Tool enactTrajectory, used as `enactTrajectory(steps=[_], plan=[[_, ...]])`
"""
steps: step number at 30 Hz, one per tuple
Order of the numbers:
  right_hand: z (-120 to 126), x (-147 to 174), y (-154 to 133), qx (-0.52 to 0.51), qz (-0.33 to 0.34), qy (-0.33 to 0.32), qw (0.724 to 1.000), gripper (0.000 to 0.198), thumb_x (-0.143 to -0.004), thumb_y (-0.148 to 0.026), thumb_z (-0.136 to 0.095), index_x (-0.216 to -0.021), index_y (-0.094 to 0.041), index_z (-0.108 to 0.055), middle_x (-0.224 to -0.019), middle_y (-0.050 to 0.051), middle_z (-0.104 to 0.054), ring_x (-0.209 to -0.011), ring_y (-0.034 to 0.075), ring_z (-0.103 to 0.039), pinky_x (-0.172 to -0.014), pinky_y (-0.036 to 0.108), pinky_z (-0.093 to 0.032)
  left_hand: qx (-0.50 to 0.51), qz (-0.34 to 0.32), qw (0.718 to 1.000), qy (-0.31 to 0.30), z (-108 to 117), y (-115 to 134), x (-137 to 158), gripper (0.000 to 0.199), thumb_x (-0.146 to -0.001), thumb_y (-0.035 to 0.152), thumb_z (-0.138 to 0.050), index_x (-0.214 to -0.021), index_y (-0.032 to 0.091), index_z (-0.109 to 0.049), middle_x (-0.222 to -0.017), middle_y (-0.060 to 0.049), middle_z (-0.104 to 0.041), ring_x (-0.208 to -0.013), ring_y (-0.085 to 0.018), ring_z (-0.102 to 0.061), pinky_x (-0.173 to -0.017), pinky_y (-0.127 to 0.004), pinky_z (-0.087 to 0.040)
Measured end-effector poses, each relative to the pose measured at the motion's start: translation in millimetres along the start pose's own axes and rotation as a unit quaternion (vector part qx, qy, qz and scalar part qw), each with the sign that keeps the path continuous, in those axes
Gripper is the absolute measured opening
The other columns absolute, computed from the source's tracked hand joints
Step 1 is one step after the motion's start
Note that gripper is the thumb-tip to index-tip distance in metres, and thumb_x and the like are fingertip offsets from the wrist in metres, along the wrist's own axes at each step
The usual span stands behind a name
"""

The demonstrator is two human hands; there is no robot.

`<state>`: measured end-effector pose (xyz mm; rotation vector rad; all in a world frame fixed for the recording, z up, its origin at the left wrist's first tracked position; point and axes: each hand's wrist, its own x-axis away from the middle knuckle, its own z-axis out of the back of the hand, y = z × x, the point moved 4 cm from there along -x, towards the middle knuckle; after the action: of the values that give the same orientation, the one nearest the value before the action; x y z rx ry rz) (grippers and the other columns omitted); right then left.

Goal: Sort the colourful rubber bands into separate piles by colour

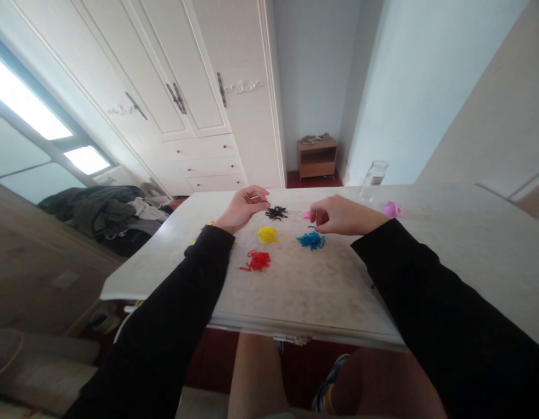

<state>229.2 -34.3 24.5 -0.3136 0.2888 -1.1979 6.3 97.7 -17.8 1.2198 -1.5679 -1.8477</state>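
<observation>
Small heaps of coloured bands are laid out on the middle of a pale, mottled tabletop (pixel 322 285). A black pile (pixel 276 212) lies farthest from the near edge, just beside the fingertips of the left hand (pixel 243 208), whose thumb and forefinger are pinched narrowly together; whether anything is gripped between them cannot be told. A yellow pile (pixel 267 234) sits nearer, and a red pile (pixel 257 261) nearer still, both just right of the left sleeve. A blue pile (pixel 311 239) lies under the curled fingers of the right hand (pixel 339 215), which is loosely closed with knuckles up; a strand of blue appears at its fingertips, but a firm hold cannot be confirmed. A bit of pink (pixel 306 215) is seen between the two hands.

Toward the far right edge a clear glass (pixel 374 177) stands, with a pink object (pixel 392 208) close by it. More small coloured bits are partly hidden behind the left wrist.

The tabletop's near and right portions are bare. Beyond it, white wardrobe doors (pixel 182 87), a small wooden cabinet (pixel 317 157) and pale blue walls are seen; dark clothing (pixel 107 209) is heaped at the left.
</observation>
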Motion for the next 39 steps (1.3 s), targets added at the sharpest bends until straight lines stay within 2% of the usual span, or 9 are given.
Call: enactTrajectory(steps=[4,13,20,25,29,32,35,39], plan=[[-5,0,3,-0.007,0.001,-0.042,0.999,0.004,-0.074,-0.017,-0.074,-0.078,-0.016,-0.075,-0.077,0.005,-0.076,-0.069,0.016,-0.065,-0.064,0.027,-0.043,-0.002,0.009,1.0,0.002,-1,0,0,0.035,-0.059,0.022,-0.096,-0.084,0.016,-0.072,-0.079,0.0,-0.071,-0.072,-0.01,-0.065,-0.071,-0.024,-0.053],[-8,0,5,-0.018,0.019,-0.051,0.998,0.01,-0.076,-0.027,-0.076,-0.076,-0.018,-0.077,-0.073,0.004,-0.075,-0.065,0.016,-0.063,-0.061,0.028,-0.041,-0.022,0.027,0.999,0.016,1,-2,0,0.041,-0.057,0.031,-0.098,-0.085,0.016,-0.072,-0.074,0.0,-0.071,-0.069,-0.012,-0.067,-0.071,-0.027,-0.056],[-2,0,-1,0.026,0.036,0.022,0.999,0.013,-0.083,-0.023,-0.067,-0.077,-0.019,-0.077,-0.07,0.005,-0.073,-0.065,0.017,-0.058,-0.061,0.029,-0.039,-0.168,0.025,0.984,0.058,13,-10,-2,0.04,-0.056,0.035,-0.096,-0.078,0.015,-0.07,-0.078,-0.004,-0.072,-0.075,-0.018,-0.069,-0.074,-0.033,-0.056],[-4,-1,-3,0.03,0.039,0.025,0.998,0.013,-0.083,-0.018,-0.066,-0.079,-0.017,-0.078,-0.071,0.005,-0.072,-0.063,0.015,-0.056,-0.061,0.029,-0.037,-0.244,-0.005,0.969,0.032,11,-16,-6,0.03,-0.061,0.031,-0.09,-0.077,0.015,-0.071,-0.077,-0.006,-0.073,-0.074,-0.018,-0.068,-0.075,-0.032,-0.056],[-4,0,-6,0.038,0.038,0.018,0.998,0.015,-0.084,-0.016,-0.064,-0.082,-0.015,-0.079,-0.072,0.005,-0.072,-0.062,0.014,-0.055,-0.061,0.029,-0.036,-0.289,-0.011,0.956,0.05,11,-15,-6,0.026,-0.069,0.031,-0.083,-0.086,0.015,-0.074,-0.092,-0.009,-0.076,-0.081,-0.02,-0.069,-0.071,-0.03,-0.054],[-4,0,-6,0.037,0.035,0.017,0.999,0.015,-0.084,-0.017,-0.064,-0.082,-0.015,-0.079,-0.073,0.005,-0.073,-0.063,0.014,-0.056,-0.062,0.029,-0.036,-0.344,-0.023,0.935,0.082,23,-4,-7,0.021,-0.076,0.03,-0.075,-0.091,0.016,-0.075,-0.098,-0.01,-0.076,-0.085,-0.02,-0.069,-0.074,-0.03,-0.053],[-4,0,-6,0.03,0.031,0.014,0.999,0.015,-0.083,-0.016,-0.064,-0.082,-0.016,-0.079,-0.073,0.005,-0.073,-0.065,0.015,-0.057,-0.063,0.029,-0.037,-0.416,-0.023,0.901,0.121,47,10,-5,0.014,-0.076,0.025,-0.068,-0.086,0.017,-0.075,-0.089,-0.007,-0.076,-0.08,-0.019,-0.066,-0.078,-0.031,-0.052],[-5,0,-7,0.031,0.033,0.015,0.999,0.016,-0.082,-0.016,-0.063,-0.081,-0.016,-0.079,-0.071,0.004,-0.072,-0.064,0.015,-0.056,-0.062,0.029,-0.036,-0.473,0.071,0.869,0.128,77,12,2,0.016,-0.065,0.018,-0.069,-0.078,0.021,-0.076,-0.075,-0.004,-0.074,-0.072,-0.02,-0.064,-0.067,-0.029,-0.048]])
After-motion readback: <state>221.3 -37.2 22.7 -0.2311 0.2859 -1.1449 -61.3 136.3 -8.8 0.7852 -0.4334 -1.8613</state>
